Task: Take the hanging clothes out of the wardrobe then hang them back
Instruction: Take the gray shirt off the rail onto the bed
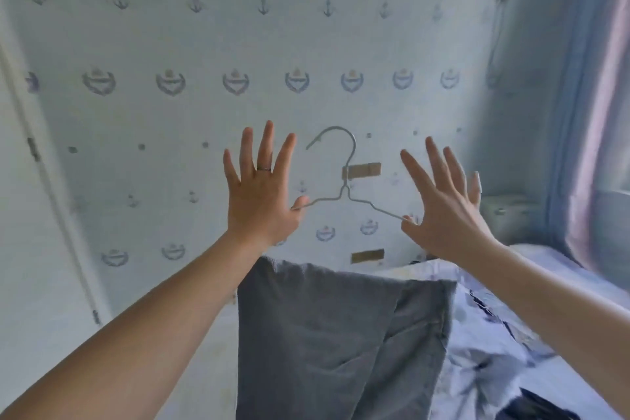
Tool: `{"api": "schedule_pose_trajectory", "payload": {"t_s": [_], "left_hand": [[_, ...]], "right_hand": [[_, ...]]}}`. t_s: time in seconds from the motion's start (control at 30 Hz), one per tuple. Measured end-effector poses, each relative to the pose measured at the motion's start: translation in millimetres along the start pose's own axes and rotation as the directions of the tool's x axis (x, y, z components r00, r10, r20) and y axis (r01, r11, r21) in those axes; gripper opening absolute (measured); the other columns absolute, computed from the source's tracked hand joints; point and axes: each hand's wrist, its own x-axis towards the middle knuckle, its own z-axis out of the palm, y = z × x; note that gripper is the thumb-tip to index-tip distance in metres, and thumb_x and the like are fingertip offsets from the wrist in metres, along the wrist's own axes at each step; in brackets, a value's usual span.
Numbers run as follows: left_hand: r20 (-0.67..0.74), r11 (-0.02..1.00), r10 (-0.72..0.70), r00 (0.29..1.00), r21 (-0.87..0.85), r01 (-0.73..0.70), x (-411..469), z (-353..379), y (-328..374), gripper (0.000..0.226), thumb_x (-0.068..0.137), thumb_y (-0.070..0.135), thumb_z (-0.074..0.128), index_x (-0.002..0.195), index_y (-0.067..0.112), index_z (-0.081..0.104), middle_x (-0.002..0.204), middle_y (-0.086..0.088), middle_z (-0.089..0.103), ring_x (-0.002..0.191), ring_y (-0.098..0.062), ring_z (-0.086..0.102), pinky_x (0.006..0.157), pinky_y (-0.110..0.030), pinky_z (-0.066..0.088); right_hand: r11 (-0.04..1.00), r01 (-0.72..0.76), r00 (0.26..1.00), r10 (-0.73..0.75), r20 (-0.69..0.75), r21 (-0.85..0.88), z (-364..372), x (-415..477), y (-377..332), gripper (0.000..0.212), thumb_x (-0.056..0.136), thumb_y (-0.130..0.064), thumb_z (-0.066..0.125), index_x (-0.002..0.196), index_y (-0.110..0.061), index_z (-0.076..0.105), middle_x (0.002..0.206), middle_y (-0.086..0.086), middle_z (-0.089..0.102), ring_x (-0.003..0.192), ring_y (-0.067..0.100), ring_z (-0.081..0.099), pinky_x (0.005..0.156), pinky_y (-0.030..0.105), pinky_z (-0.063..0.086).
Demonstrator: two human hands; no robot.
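Fingers splayed straight, the left hand (259, 201) and right hand (443, 215) apparently prop the wire hanger (345, 186) crosswise between their thumbs, grey garment (324, 334) hanging below them.

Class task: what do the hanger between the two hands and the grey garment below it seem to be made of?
The hanger looks like thin metal wire with a pale matt coating: it is slim, bent in one line and twisted at the neck. The grey garment looks like soft matt cloth, creased and seamed; its fibre cannot be told.
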Motion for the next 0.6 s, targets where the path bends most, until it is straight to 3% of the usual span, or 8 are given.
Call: {"api": "schedule_pose_trajectory", "payload": {"t_s": [0.13,0.3,0.6], "left_hand": [[0.06,0.984,0.117,0.991,-0.142,-0.108,7,48,91,0.104,0.083,0.058,0.067,0.158,0.031,0.0,0.165,-0.001,-0.02,0.15,-0.029,-0.022,0.116,-0.057,-0.013],[0.105,0.921,0.261,0.96,-0.325,-0.215,15,96,218,0.103,0.081,0.049,0.07,0.159,0.029,0.004,0.166,0.0,-0.018,0.151,-0.03,-0.019,0.118,-0.06,-0.008],[0.016,0.664,0.587,0.81,-0.583,-0.469,14,142,451,0.104,0.078,0.045,0.071,0.159,0.029,0.008,0.167,-0.003,-0.01,0.152,-0.033,-0.011,0.117,-0.06,-0.005]], "right_hand": [[0.976,-0.203,0.979,0.205,0.019,-0.077,-13,-48,80,0.112,0.076,-0.033,0.075,0.151,-0.046,-0.007,0.157,-0.012,-0.031,0.148,0.02,-0.022,0.115,0.067,-0.001],[0.888,-0.413,0.908,0.418,-0.016,-0.202,-46,-111,172,0.12,0.074,-0.032,0.078,0.151,-0.047,-0.013,0.157,-0.009,-0.033,0.147,0.021,-0.026,0.113,0.068,-0.002],[0.569,-0.709,0.68,0.709,-0.188,-0.416,-122,-227,293,0.113,0.08,-0.038,0.073,0.153,-0.042,-0.013,0.158,-0.007,-0.032,0.148,0.027,-0.021,0.111,0.071,0.0]]}}
